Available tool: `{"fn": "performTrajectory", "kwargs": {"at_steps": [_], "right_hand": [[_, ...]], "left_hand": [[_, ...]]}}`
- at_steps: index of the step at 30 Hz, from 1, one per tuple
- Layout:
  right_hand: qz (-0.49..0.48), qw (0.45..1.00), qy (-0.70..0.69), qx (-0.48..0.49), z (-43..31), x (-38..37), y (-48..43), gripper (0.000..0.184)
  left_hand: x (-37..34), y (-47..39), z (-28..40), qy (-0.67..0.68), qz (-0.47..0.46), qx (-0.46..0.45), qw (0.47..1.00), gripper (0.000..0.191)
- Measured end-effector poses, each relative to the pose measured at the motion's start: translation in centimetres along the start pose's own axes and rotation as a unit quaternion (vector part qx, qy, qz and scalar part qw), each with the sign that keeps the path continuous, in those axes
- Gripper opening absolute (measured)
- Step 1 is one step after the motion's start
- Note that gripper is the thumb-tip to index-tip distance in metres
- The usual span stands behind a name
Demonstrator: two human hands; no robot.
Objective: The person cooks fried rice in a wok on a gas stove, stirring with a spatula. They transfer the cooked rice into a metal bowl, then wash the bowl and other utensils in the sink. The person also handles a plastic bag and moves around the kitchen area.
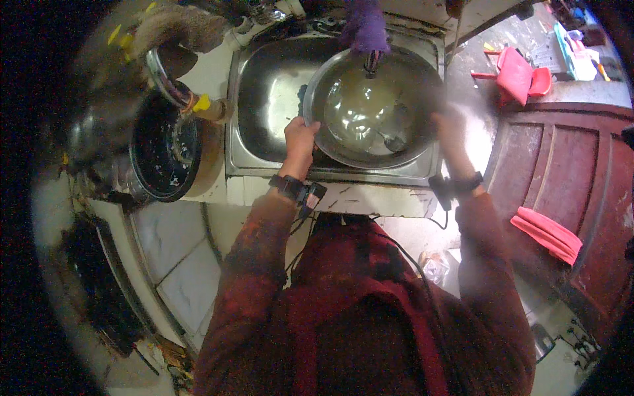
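Note:
A wide metal basin [342, 153] sits over the right side of a stainless steel sink [262, 69]. It contains cloudy water that reflects light, and a dark spoon-like utensil [394, 143] shows near its front. My left hand [299, 141] grips the basin's left rim, thumb on top. At the right rim is my right hand [451, 136], blurred, its fingers against the edge and partly hidden. Above the basin's back edge hangs a tap spout [371, 62], wrapped in purple cloth [365, 27]. Dark bits [301, 96] lie in the sink beside the basin.
To the left stands a black pot [166, 148] with pale residue inside. A curved metal pipe [166, 79] with a yellow tie rises behind it. On the right are a dark red panelled door [559, 163], a folded pink cloth [547, 235] and a pink chair [515, 74].

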State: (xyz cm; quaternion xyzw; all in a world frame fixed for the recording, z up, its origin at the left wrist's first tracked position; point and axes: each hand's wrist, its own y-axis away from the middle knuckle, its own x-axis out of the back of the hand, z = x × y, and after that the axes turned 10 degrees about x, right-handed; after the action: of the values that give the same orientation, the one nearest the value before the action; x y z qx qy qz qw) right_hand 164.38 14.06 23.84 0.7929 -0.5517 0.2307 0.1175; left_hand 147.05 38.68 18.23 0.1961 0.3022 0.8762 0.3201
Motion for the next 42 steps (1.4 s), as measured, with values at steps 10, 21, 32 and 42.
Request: {"fn": "performTrajectory", "kwargs": {"at_steps": [10,21,32,42], "right_hand": [[-0.046,0.967,-0.204,-0.149,-6.3,6.0,6.4,0.025],[-0.13,0.962,-0.24,-0.031,-7.2,2.0,12.3,0.029],[-0.208,0.951,-0.213,-0.083,-19.7,2.5,14.1,0.029],[-0.073,0.982,-0.107,-0.134,-32.2,-1.6,20.3,0.033]], "left_hand": [[3.4,13.4,4.7,0.056,-0.051,0.02,0.997,0.008],[10.6,19.6,0.8,0.025,0.038,-0.029,0.999,0.013],[21.2,24.7,4.1,0.103,-0.102,0.012,0.989,0.02],[34.3,23.2,8.5,0.122,-0.309,0.04,0.942,0.023]]}}
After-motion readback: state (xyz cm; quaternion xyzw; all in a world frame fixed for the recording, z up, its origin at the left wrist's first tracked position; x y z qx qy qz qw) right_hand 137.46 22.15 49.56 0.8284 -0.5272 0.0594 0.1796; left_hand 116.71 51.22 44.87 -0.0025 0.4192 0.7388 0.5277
